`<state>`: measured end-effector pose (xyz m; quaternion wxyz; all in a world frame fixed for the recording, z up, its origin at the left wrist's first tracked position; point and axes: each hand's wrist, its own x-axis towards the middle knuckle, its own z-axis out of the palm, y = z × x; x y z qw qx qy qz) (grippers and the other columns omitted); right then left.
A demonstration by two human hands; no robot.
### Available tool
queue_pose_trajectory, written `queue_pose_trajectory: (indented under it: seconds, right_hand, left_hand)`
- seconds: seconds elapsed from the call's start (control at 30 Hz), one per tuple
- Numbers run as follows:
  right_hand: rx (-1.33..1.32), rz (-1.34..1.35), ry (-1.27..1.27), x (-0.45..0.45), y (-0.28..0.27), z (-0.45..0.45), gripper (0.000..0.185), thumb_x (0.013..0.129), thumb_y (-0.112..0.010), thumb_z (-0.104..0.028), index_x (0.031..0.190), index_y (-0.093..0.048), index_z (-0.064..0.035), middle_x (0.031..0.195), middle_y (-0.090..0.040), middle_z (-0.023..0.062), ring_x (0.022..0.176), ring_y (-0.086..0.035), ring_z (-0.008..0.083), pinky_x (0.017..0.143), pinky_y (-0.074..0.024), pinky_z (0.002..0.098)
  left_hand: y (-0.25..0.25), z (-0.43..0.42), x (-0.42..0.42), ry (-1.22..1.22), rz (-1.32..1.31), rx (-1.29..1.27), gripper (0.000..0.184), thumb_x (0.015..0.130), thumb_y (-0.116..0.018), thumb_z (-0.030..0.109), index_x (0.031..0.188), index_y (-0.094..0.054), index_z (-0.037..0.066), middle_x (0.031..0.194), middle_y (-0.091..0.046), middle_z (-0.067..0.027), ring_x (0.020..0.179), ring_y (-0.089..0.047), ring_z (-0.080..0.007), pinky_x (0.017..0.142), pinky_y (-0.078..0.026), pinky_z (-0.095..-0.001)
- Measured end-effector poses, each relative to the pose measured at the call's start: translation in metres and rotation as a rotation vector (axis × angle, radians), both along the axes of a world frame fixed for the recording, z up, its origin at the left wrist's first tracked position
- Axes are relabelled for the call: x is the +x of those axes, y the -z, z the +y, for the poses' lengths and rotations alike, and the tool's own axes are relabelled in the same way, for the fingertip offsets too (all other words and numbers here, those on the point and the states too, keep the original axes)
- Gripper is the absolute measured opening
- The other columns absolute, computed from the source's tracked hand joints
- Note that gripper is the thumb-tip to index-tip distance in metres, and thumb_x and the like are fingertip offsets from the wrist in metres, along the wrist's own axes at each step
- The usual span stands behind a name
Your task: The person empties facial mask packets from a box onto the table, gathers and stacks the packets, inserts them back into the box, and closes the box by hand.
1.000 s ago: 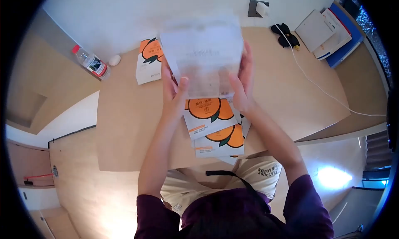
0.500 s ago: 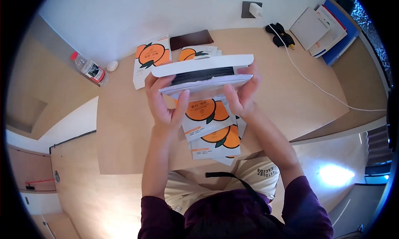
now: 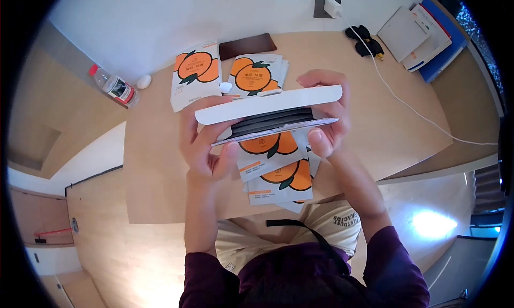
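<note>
Between my two hands is a white cardboard box (image 3: 267, 104), held up over the desk with its top flap raised and its mouth facing me. Several dark, flat packets (image 3: 273, 122) are stacked inside it. My left hand (image 3: 206, 147) grips the box's left end, thumb below and fingers around the side. At the right end, my right hand (image 3: 329, 112) holds it the same way. Beneath the box lie several white sachets (image 3: 281, 187) printed with oranges, overlapping near the desk's front edge. The box covers part of them.
Behind stand a white orange-printed box (image 3: 195, 70), more orange-printed sachets (image 3: 254, 75) and a brown case (image 3: 247, 46). A bottle (image 3: 115, 87) is at the left. Sunglasses (image 3: 365, 40), a white cable (image 3: 393, 99) and books (image 3: 423, 37) lie to the right.
Both hands have brought the box lower and slightly right, tilting its opening more toward me. The dark packets inside show more, and the sachets behind are less covered.
</note>
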<state>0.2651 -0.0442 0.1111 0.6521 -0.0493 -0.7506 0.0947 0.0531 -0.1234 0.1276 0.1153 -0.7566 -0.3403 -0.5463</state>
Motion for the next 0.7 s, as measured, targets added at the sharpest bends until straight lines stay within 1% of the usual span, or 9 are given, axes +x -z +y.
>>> queue_pose_trajectory:
  seconds: [0.1, 0.13, 0.23, 0.27, 0.33, 0.37, 0.43, 0.53, 0.7]
  right_hand:
    - [-0.043, -0.049, -0.029, 0.006, -0.004, -0.001, 0.051, 0.087, -0.052, -0.046, 0.090, -0.062, 0.0034, 0.102, -0.051, 0.0254, 0.090, -0.053, 0.0298, 0.076, -0.0441, 0.0386]
    - [-0.004, -0.055, 0.027, 0.008, -0.004, -0.002, 0.051, 0.087, -0.051, -0.047, 0.092, -0.060, 0.0021, 0.099, -0.052, 0.0249, 0.088, -0.054, 0.0303, 0.074, -0.0461, 0.0408]
    - [0.192, 0.038, 0.026, 0.003, -0.002, 0.005, 0.036, 0.078, -0.061, -0.037, 0.078, -0.058, -0.0011, 0.096, -0.056, 0.0208, 0.079, -0.056, 0.0284, 0.064, -0.0450, 0.0341]
    - [0.284, 0.023, 0.053, 0.004, -0.004, 0.009, 0.039, 0.080, -0.060, -0.039, 0.074, -0.051, -0.0023, 0.092, -0.056, 0.0212, 0.075, -0.056, 0.0292, 0.062, -0.0459, 0.0345]
    - [0.187, -0.012, 0.080, 0.008, -0.005, 0.003, 0.044, 0.082, -0.057, -0.045, 0.080, -0.045, -0.0036, 0.094, -0.053, 0.0216, 0.078, -0.056, 0.0313, 0.066, -0.0490, 0.0395]
    - [0.139, -0.029, 0.093, 0.008, -0.006, 0.001, 0.046, 0.084, -0.055, -0.048, 0.083, -0.042, -0.0042, 0.095, -0.052, 0.0218, 0.080, -0.056, 0.0323, 0.067, -0.0505, 0.0420]
    - [0.095, 0.073, 0.000, 0.003, -0.002, 0.001, 0.042, 0.082, -0.058, -0.043, 0.086, -0.039, -0.0056, 0.095, -0.052, 0.0211, 0.081, -0.057, 0.0313, 0.067, -0.0505, 0.0416]
    - [0.019, 0.087, -0.058, 0.004, 0.001, 0.000, 0.034, 0.080, -0.061, -0.028, 0.090, -0.035, -0.0071, 0.095, -0.051, 0.0212, 0.081, -0.057, 0.0291, 0.067, -0.0504, 0.0405]
    - [-0.054, 0.134, -0.036, 0.000, 0.002, -0.001, 0.025, 0.080, -0.055, -0.008, 0.094, -0.034, -0.0069, 0.096, -0.050, 0.0208, 0.077, -0.056, 0.0254, 0.066, -0.0507, 0.0366]
  left_hand:
    - [0.009, 0.000, -0.004, -0.016, 0.012, 0.034, 0.039, 0.087, -0.055, 0.033, 0.102, -0.059, -0.002, 0.108, -0.058, -0.0217, 0.099, -0.056, -0.0286, 0.084, -0.045, -0.0358]
    - [0.011, -0.003, -0.004, -0.022, 0.025, -0.012, 0.042, 0.085, -0.058, 0.034, 0.106, -0.052, -0.002, 0.107, -0.058, -0.0219, 0.097, -0.056, -0.0280, 0.082, -0.046, -0.0356]
    - [0.013, 0.001, 0.002, 0.063, -0.042, 0.075, 0.042, 0.086, -0.059, 0.034, 0.106, -0.045, 0.000, 0.105, -0.058, -0.0217, 0.096, -0.056, -0.0261, 0.080, -0.047, -0.0342]
    - [0.014, 0.002, 0.001, 0.070, -0.052, 0.081, 0.040, 0.087, -0.059, 0.034, 0.105, -0.043, 0.001, 0.104, -0.058, -0.0219, 0.095, -0.056, -0.0255, 0.079, -0.047, -0.0338]
    - [0.016, 0.003, -0.001, 0.082, -0.073, 0.095, 0.038, 0.088, -0.057, 0.034, 0.104, -0.040, 0.004, 0.101, -0.058, -0.0221, 0.092, -0.057, -0.0245, 0.078, -0.048, -0.0330]
    - [0.016, 0.003, 0.001, 0.110, -0.146, 0.113, 0.034, 0.086, -0.060, 0.027, 0.102, -0.041, 0.003, 0.101, -0.058, -0.0215, 0.089, -0.058, -0.0236, 0.076, -0.049, -0.0316]
    - [0.016, 0.004, 0.005, 0.167, -0.289, 0.148, 0.029, 0.081, -0.065, 0.013, 0.100, -0.045, 0.003, 0.101, -0.059, -0.0203, 0.084, -0.060, -0.0218, 0.072, -0.051, -0.0290]
    - [0.013, -0.002, 0.003, 0.052, -0.227, 0.095, 0.027, 0.081, -0.061, 0.004, 0.101, -0.042, 0.003, 0.098, -0.057, -0.0189, 0.083, -0.059, -0.0212, 0.071, -0.051, -0.0298]
    - [0.007, -0.005, 0.008, -0.038, -0.263, 0.026, 0.020, 0.091, -0.053, 0.013, 0.101, -0.039, 0.002, 0.099, -0.057, -0.0204, 0.086, -0.060, -0.0236, 0.076, -0.050, -0.0333]
